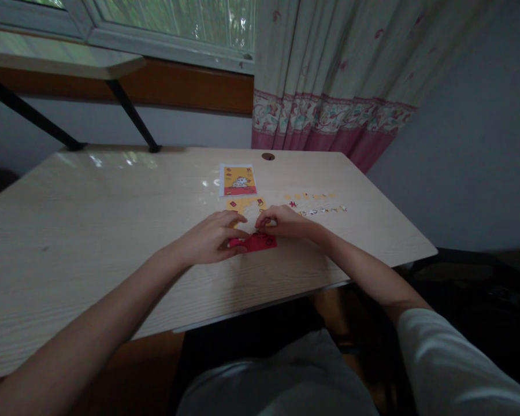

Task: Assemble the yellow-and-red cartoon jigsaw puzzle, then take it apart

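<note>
A partly assembled jigsaw puzzle (pixel 260 243), red along its near edge and yellow at the far side, lies flat on the table with a pale gap in its middle. My left hand (pixel 214 236) rests at its left side, fingers spread over the edge. Over the right part of the gap, my right hand (pixel 281 222) has thumb and fingertips pinched together; whatever is between them is too small to make out. Loose puzzle pieces (pixel 314 212) lie in rows to the right. Just beyond the puzzle is a reference picture (pixel 239 181) of a white animal on yellow and red.
The wooden table (pixel 112 231) has a round cable hole (pixel 268 156) near its back edge. A raised shelf (pixel 69 60) on black legs stands at the back left. Patterned curtains (pixel 329 115) hang behind, beside a window.
</note>
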A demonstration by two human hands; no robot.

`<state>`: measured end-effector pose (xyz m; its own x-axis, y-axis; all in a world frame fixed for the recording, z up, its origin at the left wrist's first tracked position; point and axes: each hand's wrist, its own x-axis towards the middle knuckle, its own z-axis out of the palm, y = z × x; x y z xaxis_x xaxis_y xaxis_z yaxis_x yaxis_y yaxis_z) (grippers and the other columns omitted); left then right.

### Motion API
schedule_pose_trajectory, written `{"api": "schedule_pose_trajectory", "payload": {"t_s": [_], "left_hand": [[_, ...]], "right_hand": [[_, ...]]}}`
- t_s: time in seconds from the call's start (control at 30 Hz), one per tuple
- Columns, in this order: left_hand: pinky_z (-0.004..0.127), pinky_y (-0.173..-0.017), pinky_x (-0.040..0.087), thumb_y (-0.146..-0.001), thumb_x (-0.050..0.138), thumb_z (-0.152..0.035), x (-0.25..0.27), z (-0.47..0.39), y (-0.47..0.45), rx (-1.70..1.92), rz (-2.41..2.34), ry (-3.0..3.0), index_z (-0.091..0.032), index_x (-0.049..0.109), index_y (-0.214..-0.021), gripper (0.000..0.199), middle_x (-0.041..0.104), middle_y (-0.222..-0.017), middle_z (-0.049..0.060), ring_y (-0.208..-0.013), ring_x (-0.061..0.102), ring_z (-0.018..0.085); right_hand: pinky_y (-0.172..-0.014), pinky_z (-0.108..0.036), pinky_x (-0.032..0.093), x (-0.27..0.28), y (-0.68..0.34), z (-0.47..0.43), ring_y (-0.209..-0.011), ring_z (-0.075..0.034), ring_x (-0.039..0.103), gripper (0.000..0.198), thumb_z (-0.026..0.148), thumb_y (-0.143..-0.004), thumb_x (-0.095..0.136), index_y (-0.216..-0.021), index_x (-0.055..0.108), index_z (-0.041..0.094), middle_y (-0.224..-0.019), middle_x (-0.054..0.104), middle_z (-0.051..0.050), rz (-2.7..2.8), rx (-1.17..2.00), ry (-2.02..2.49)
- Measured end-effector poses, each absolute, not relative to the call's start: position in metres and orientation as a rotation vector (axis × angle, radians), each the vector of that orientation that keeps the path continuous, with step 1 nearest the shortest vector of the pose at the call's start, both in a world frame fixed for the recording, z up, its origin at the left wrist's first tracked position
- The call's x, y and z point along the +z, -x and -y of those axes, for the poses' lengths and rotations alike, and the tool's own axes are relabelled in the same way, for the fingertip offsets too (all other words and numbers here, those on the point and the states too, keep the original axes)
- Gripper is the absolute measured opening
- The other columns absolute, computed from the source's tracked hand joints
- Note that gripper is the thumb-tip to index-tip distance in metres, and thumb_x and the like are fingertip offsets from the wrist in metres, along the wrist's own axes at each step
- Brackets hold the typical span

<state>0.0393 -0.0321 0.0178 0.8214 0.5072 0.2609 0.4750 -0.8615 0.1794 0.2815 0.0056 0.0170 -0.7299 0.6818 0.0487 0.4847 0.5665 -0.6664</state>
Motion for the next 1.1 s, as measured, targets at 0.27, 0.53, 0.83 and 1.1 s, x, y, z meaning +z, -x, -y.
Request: {"api": "schedule_pose_trajectory", "payload": {"t_s": [0.27,0.53,0.83,1.1], "left_hand": [[0.046,-0.093,0.046,-0.085,0.057,-0.034,0.0147,0.0305,-0.0379,0.49,-0.775,-2.886,-0.022,0.071,-0.104,0.027,0.06,-0.117,0.015,-0.108,0.057,0.029],[0.045,-0.093,0.046,-0.085,0.056,-0.036,0.0159,0.031,-0.0386,0.479,-0.78,-2.892,-0.022,0.072,-0.103,0.027,0.06,-0.117,0.015,-0.108,0.058,0.028],[0.046,-0.092,0.047,-0.085,0.056,-0.035,0.016,0.0315,-0.0388,0.505,-0.768,-2.868,-0.022,0.072,-0.102,0.027,0.06,-0.117,0.015,-0.107,0.058,0.029],[0.047,-0.092,0.047,-0.085,0.056,-0.036,0.0175,0.0331,-0.0391,0.478,-0.769,-2.906,-0.021,0.071,-0.104,0.028,0.06,-0.117,0.015,-0.108,0.058,0.029]], "right_hand": [[-0.072,-0.022,0.043,0.0124,-0.2806,-0.0081,-0.076,-0.011,0.062,0.015,0.013,-0.073,0.064,-0.086,0.071,0.018,-0.085,0.071,-0.001,2.519,0.885,0.991],[-0.072,-0.022,0.042,0.0107,-0.2823,-0.0096,-0.077,-0.011,0.061,0.016,0.013,-0.074,0.063,-0.088,0.071,0.017,-0.085,0.071,-0.002,2.541,0.869,0.968],[-0.073,-0.022,0.041,0.0125,-0.2791,-0.0076,-0.076,-0.012,0.06,0.015,0.012,-0.071,0.064,-0.084,0.07,0.019,-0.081,0.07,0.0,2.575,0.757,0.987],[-0.08,-0.026,0.04,0.0122,-0.2863,-0.0065,-0.083,-0.014,0.06,0.011,0.02,-0.075,0.067,-0.085,0.069,0.017,-0.085,0.069,-0.003,2.589,0.624,0.884]]}}
